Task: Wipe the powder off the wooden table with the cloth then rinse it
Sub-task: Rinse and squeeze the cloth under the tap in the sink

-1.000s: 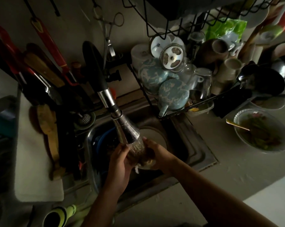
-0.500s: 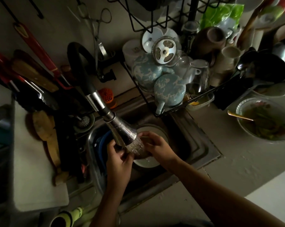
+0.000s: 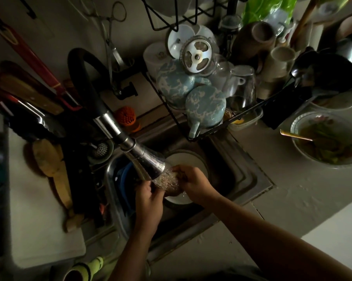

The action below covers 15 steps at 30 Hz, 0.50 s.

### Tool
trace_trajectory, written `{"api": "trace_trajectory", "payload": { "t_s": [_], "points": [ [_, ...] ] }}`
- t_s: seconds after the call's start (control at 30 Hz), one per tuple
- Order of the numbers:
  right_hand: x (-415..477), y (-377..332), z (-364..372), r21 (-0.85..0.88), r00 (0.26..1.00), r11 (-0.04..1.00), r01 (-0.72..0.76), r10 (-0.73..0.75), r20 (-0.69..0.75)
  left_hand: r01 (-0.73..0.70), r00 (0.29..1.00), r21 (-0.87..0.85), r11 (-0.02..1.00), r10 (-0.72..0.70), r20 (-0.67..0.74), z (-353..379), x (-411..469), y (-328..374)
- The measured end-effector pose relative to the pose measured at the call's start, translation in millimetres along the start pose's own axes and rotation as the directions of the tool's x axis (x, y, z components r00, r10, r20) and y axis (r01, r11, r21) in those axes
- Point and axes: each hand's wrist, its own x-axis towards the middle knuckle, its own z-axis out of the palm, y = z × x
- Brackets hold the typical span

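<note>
Over the steel sink (image 3: 250, 179), both my hands hold a bunched brownish cloth (image 3: 172, 186) under the running spray of the tap head (image 3: 148, 161). My left hand (image 3: 148, 199) grips the cloth from the left, just below the tap head. From the right, my right hand (image 3: 191, 180) curls its fingers over the wad. Water streams through the cloth. A white plate (image 3: 188, 159) lies in the sink beneath it. The wooden table is out of view.
A dish rack (image 3: 201, 94) full of cups, glasses and blue-patterned bowls stands right behind the sink. A bowl of food (image 3: 327, 138) sits on the counter at right. Knives and tongs (image 3: 33, 102) lie at left, by a white board (image 3: 35, 220). Blue dishes (image 3: 124, 179) rest in the sink's left.
The hands with the cloth stayed under the spray, shifting slightly as they rub it. The camera tilted so the sink sits lower in view.
</note>
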Motion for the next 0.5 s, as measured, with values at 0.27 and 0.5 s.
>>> {"api": "trace_trajectory", "payload": {
  "t_s": [0.27,0.5],
  "points": [
    [1,-2,-4,0.44,0.986,0.89,-0.117,0.05,0.16,0.194,0.981,-0.262,0.945,-0.19,0.041,5,-7,0],
    [-2,6,6,0.712,0.938,0.611,-0.346,0.236,0.254,0.255,0.966,-0.579,0.774,-0.179,0.187,9,-5,10]
  ]
}}
